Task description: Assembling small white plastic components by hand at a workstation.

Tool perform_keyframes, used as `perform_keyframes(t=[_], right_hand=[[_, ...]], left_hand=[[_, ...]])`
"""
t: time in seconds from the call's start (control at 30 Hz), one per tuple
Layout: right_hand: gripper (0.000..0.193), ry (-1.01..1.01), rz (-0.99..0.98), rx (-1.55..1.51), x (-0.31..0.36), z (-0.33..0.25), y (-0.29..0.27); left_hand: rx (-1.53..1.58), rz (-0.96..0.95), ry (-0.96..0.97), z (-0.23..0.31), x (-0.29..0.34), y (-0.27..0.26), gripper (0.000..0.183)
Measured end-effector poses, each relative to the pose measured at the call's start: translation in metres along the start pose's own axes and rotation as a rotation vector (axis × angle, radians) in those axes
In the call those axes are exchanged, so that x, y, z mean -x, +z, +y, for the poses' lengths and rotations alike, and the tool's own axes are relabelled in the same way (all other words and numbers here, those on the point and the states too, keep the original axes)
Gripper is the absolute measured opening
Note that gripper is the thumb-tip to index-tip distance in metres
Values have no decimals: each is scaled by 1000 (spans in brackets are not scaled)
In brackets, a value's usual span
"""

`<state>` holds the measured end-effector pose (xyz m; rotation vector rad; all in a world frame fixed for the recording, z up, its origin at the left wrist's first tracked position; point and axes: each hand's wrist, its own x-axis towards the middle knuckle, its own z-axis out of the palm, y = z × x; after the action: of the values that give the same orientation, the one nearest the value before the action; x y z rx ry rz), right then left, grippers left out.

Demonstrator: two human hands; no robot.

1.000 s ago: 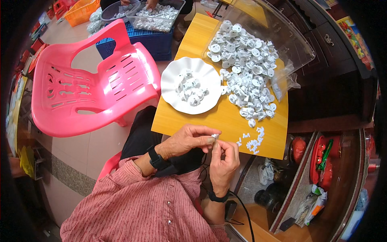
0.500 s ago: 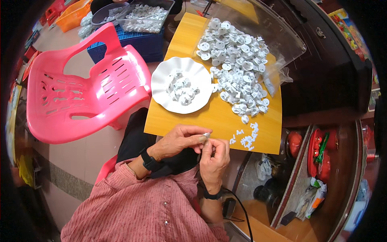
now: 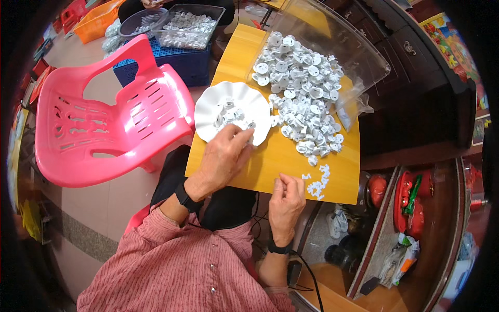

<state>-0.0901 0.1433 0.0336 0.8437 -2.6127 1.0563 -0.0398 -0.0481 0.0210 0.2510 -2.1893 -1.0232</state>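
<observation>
My left hand (image 3: pixel 224 157) reaches over the near rim of a white scalloped plate (image 3: pixel 207 112). Its thumb and fingers are pinched together beside a small heap of white plastic parts (image 3: pixel 227 114) on the plate; whatever they hold is hidden. Just off the table's near edge, my right hand (image 3: pixel 287 203) is closed, thumb against the curled fingers. What it holds, if anything, does not show. To its right, small white plastic pieces (image 3: pixel 318 183) lie scattered on the yellow table (image 3: pixel 236 174). Beyond them spreads a large pile of round white plastic parts (image 3: pixel 306 93).
A clear plastic bin (image 3: pixel 358 47) lies tipped behind the big pile. Left of the table stands a pink plastic chair (image 3: pixel 114 117). Tubs of white parts (image 3: pixel 189 31) rest on a blue crate (image 3: pixel 195 67); a person's hand shows behind. Open shelves (image 3: pixel 364 244) are at right.
Both hands were together around a small white piece at the table's near edge. The left has moved up and left to the plate; the right has drawn slightly away to the right.
</observation>
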Motion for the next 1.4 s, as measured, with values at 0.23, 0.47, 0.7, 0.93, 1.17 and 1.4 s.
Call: perform_keyframes(t=[0.23, 0.47, 0.7, 0.93, 1.17, 1.4], right_hand=[[12, 68, 151, 262, 7, 53, -26], [13, 64, 151, 348, 7, 67, -27], [26, 6, 36, 534, -4, 64, -16], [30, 35, 0, 536, -7, 68, -8], [23, 19, 51, 432, -10, 79, -9], [24, 111, 218, 92, -10, 86, -9]], left_hand=[[-425, -25, -52, -17, -21, -3, 36], [-293, 30, 29, -5, -28, 23, 35], [-169, -196, 68, 18, -42, 73, 37], [-498, -112, 69, -3, -79, 108, 40], [-706, -313, 64, -4, -90, 108, 30], [-542, -438, 133, 11, -62, 109, 22]])
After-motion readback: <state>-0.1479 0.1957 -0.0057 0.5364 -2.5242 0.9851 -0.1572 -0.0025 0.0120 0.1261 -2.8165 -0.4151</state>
